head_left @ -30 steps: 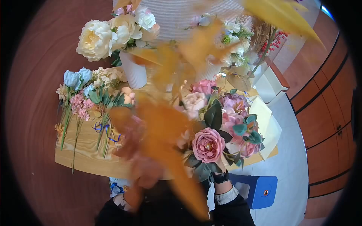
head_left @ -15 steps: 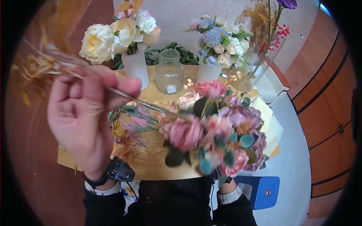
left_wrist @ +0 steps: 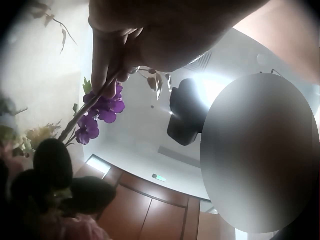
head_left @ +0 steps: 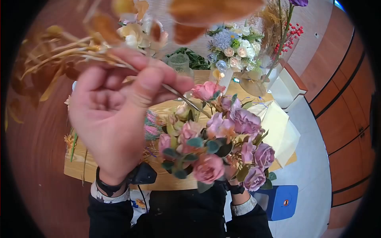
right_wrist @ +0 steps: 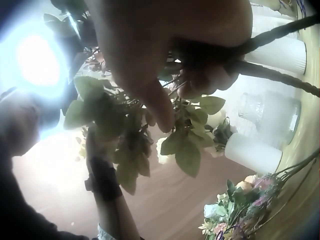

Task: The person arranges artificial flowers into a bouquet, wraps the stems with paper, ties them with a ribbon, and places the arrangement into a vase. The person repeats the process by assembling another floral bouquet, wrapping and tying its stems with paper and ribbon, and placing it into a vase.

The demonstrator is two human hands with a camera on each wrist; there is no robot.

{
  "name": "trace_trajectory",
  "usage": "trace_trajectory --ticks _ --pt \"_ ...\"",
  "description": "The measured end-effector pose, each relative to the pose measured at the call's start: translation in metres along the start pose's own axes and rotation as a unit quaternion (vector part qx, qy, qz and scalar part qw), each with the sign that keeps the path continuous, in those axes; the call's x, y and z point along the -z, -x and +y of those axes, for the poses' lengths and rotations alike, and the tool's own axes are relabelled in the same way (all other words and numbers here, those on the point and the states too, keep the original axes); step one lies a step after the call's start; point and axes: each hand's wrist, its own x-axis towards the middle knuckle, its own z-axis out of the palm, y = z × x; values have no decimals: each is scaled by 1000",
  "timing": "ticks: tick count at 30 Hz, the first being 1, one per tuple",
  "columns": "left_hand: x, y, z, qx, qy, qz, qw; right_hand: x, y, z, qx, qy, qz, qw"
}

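Note:
In the head view my left hand (head_left: 115, 115) pinches the thin stem of an autumn-leaf branch (head_left: 180, 96) between thumb and fingers. Its orange leaves (head_left: 216, 12) spread blurred across the top and left. The stem's lower end reaches in among the blooms of a bouquet of pink roses (head_left: 208, 168) and mauve flowers (head_left: 246, 121). Beneath those blooms, my right hand (right_wrist: 200, 45) grips the bundled stems, as the right wrist view shows; brown stems (right_wrist: 277, 37) stick out past the fist. Green leaves (right_wrist: 182, 152) hang around its fingers. The blooms mostly hide this hand in the head view.
Behind the bouquet stand a clear glass vase (head_left: 178, 63) and a vase of white and blue flowers (head_left: 234, 47). Red berries (head_left: 291, 37) rise at back right. Cream wrapping paper (head_left: 278, 133) lies right of the bouquet. A blue stool (head_left: 282, 203) stands below the table.
The leaf branch swept from in front of the bouquet out to the left; since then my left hand has moved right with it. The bouquet has turned, showing different blooms.

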Motion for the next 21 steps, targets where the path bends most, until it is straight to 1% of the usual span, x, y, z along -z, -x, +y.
trace_trajectory --ticks 1,2,3,4,5,7,8,9,10,11,13,14,15,17,18,19,21 --pt "-2 2 -3 0 -1 -1 1000 1 -4 0 -2 -4 -1 1000" --pt "-5 4 -6 29 25 -6 999 10 -5 -2 -4 -8 -2 1000" --pt "-7 5 -10 58 50 -9 997 13 7 -3 -6 -12 -4 1000" --pt "-7 6 -13 75 76 -16 994 18 7 -6 -8 -16 -6 1000" --pt "-6 7 -15 75 74 -16 994 15 14 -8 -11 -20 -7 1000" --pt "-4 12 -17 141 14 -54 989 14 7 -4 -17 -29 -10 999" --pt "-3 15 -19 141 13 -53 988 4 -4 -2 -20 -32 -12 999" --pt "-2 18 -21 187 -31 -101 977 8 2 -3 -23 -36 -13 999" --pt "-1 19 -22 230 -75 -148 959 0 -1 -2 -26 -39 -14 999" --pt "0 20 -22 231 -76 -147 959 -4 8 -1 -28 -43 -15 999" --pt "1 20 -22 327 -87 -175 925 -3 6 -2 -34 -50 -18 998" --pt "2 22 -24 305 -77 -174 933 -3 4 -2 -36 -54 -21 998" --pt "3 21 -25 304 -77 -173 934 -2 -4 -2 -38 -57 -23 997" --pt "3 20 -27 251 -77 -155 952 2 -8 -3 -43 -63 -23 997" --pt "1 16 -25 297 -71 -152 940 -2 -3 -3 -46 -67 -22 996" --pt "-1 16 -26 297 -71 -153 940 -10 -4 -1 -48 -70 -22 996" --pt "-5 15 -29 348 -39 -185 918 -13 -1 -1 -53 -75 -24 995"
